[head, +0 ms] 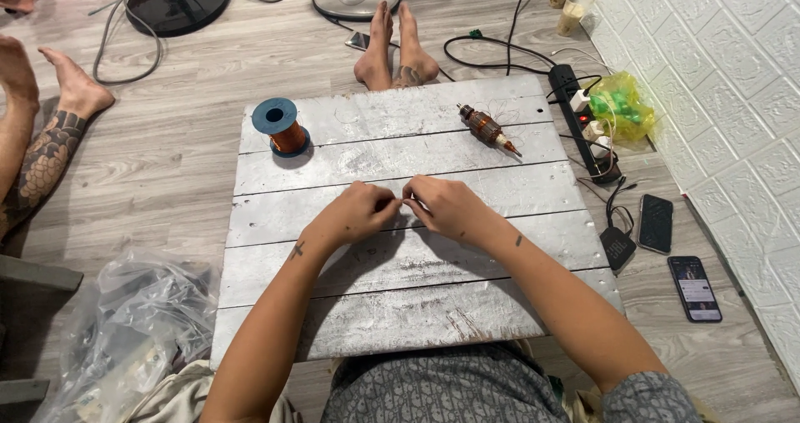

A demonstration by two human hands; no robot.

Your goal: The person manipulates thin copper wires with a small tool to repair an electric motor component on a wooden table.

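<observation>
Both hands, left hand [357, 213] and right hand [442, 206], pinch fine wire, barely visible, between fingertips over the tabletop [400, 298]; spool [283, 128] and armature [487, 129] lie beyond, needing steady tension.

Light: bright, even, diffuse | Shadows: soft, beneath forearms on whitewashed plank board [400, 298] | Glare: none | Focus: sharp centre | Edges: slight wide-angle stretch
</observation>
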